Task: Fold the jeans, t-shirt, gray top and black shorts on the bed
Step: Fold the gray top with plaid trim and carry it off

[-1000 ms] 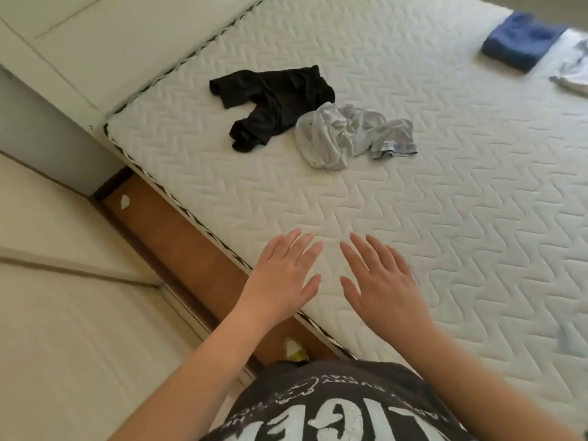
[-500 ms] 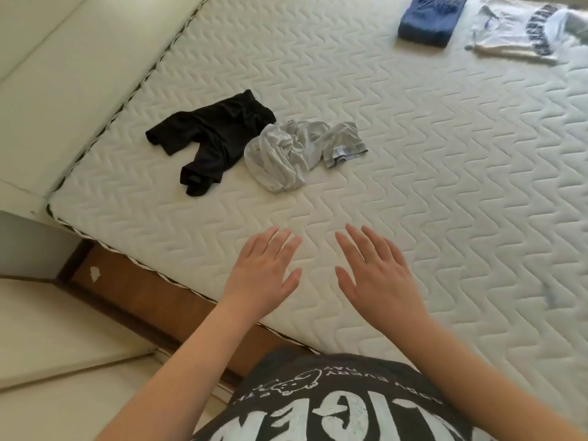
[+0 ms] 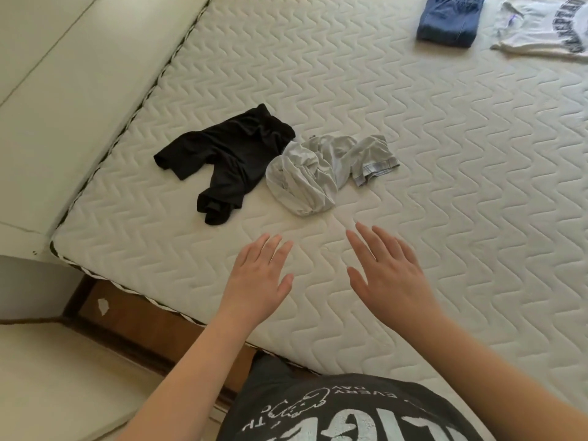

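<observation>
Bed [image 3: 445,186] bare, quilted. T-shirt [image 3: 541,27] far right, seemingly folded; jeans [image 3: 448,22] folded just beside. Black shorts [image 3: 229,157] and gray top [image 3: 318,173] crumpled mid-bed, touching, unfolded. Left hand [image 3: 257,281], right hand [image 3: 391,275] flat, fingers spread, grasping nothing.

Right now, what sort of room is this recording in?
Most likely a bedroom: a bare quilted mattress fills the view, with loose clothes on it, black shorts and a crumpled gray top.
</observation>
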`<action>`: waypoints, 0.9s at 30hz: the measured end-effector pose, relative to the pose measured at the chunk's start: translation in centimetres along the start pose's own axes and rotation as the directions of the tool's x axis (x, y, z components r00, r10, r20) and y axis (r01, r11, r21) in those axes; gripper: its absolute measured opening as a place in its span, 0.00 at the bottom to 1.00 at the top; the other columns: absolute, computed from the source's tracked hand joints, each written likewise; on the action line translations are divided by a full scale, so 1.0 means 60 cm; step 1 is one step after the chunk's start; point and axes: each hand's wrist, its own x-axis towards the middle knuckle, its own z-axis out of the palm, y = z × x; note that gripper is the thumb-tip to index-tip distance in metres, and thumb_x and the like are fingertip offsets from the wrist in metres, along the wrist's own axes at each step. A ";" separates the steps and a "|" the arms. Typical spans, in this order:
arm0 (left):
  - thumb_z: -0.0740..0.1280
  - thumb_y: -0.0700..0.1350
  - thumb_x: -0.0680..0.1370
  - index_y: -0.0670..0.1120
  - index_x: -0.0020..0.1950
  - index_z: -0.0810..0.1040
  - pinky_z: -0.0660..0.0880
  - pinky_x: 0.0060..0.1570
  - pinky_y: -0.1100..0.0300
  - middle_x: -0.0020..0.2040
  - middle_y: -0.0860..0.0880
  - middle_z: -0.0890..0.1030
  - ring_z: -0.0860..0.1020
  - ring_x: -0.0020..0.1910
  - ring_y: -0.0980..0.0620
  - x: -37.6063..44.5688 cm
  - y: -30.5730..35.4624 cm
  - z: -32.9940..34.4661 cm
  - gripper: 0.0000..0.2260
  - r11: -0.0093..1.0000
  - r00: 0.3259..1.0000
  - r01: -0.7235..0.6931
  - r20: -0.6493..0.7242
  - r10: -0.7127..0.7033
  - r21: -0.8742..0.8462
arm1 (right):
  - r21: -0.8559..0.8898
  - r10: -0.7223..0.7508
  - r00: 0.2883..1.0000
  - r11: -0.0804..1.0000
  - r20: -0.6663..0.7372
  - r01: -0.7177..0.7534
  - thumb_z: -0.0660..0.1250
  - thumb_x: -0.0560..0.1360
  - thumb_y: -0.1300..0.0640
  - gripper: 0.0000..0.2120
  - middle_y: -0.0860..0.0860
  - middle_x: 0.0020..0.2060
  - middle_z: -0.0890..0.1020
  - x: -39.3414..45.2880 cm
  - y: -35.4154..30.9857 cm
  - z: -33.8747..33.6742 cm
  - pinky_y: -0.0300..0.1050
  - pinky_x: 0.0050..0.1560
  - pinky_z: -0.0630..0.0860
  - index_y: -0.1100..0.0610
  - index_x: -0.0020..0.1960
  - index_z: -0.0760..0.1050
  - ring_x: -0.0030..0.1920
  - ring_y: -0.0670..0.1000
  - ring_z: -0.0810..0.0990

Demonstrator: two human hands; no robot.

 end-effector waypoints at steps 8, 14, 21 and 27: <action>0.62 0.53 0.80 0.48 0.77 0.65 0.62 0.72 0.48 0.75 0.47 0.68 0.64 0.76 0.45 0.120 -0.228 0.020 0.27 0.970 0.968 -0.240 0.084 0.236 0.035 | 0.021 0.182 0.980 0.983 0.083 -0.185 0.57 0.80 0.46 0.29 0.51 0.77 0.61 0.159 -0.131 0.069 0.52 0.75 0.56 0.53 0.79 0.57 0.77 0.54 0.58; 0.58 0.54 0.81 0.49 0.79 0.60 0.56 0.75 0.49 0.78 0.48 0.64 0.60 0.77 0.47 0.231 -0.287 0.067 0.27 0.946 0.942 -0.317 0.141 0.305 0.073 | 0.021 0.230 0.965 0.972 0.129 -0.235 0.54 0.81 0.45 0.30 0.50 0.78 0.58 0.252 -0.135 0.132 0.50 0.75 0.54 0.53 0.79 0.53 0.77 0.53 0.56; 0.61 0.51 0.81 0.47 0.78 0.63 0.58 0.73 0.50 0.76 0.47 0.66 0.62 0.76 0.47 0.345 -0.261 0.190 0.26 0.937 0.925 -0.349 0.164 0.342 0.012 | 0.019 0.223 0.950 0.972 0.217 -0.232 0.55 0.81 0.45 0.30 0.50 0.78 0.58 0.331 -0.090 0.268 0.50 0.74 0.55 0.54 0.80 0.53 0.77 0.53 0.57; 0.67 0.40 0.76 0.44 0.69 0.76 0.70 0.67 0.47 0.66 0.43 0.77 0.74 0.68 0.43 0.446 -0.262 0.344 0.21 0.906 0.908 -0.410 0.042 0.416 -0.104 | 0.038 0.223 0.930 0.969 0.292 -0.244 0.57 0.80 0.47 0.31 0.50 0.78 0.59 0.415 -0.043 0.425 0.48 0.73 0.56 0.53 0.80 0.52 0.76 0.52 0.58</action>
